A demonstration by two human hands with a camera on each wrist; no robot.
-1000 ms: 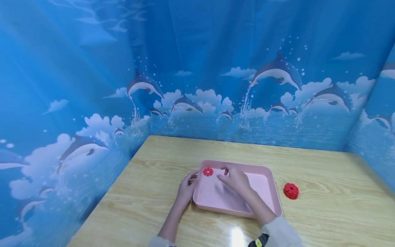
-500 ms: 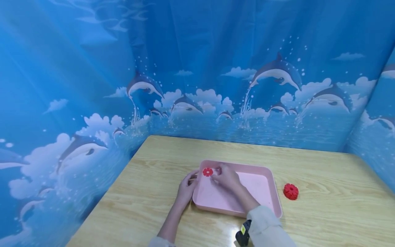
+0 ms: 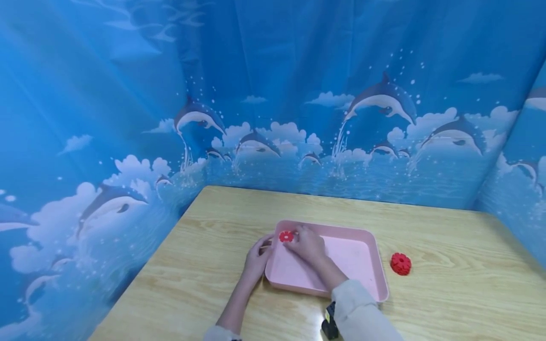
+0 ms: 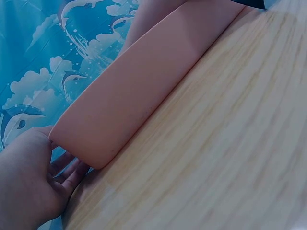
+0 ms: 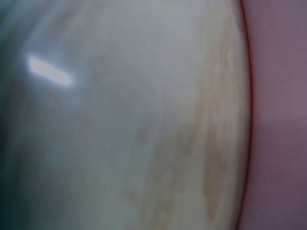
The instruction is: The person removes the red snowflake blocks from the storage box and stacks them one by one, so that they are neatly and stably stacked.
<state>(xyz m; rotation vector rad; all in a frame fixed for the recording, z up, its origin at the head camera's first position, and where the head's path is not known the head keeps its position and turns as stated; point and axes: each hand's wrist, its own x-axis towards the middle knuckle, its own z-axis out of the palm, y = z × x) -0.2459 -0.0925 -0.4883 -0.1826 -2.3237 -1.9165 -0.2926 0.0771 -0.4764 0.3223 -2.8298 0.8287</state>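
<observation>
Inside the far left corner of a pink tray (image 3: 356,258) lies a red notched building disc (image 3: 286,236) with a hole in its centre. My right hand (image 3: 310,246) reaches in over the tray, thumb and fingertips pinching the disc's right edge. At the tray's left end, my left hand (image 3: 256,260) grips the wall. The left wrist view shows that hand (image 4: 29,177) with its thumb at the rim and curled fingers by the tray's corner (image 4: 91,143). Neither hand appears in the blurred right wrist view, where the tray's wall (image 5: 280,115) fills the right side.
To the right of the tray, a small stack of red notched discs (image 3: 401,264) stands on the wooden table (image 3: 204,255). A blue dolphin-print curtain (image 3: 273,94) hangs behind the table and along its sides. A black device (image 3: 330,323) sits at the right sleeve.
My right hand has moved left across the tray, from apart from the disc to its right edge, its fingers closing there. My left hand keeps its place on the tray.
</observation>
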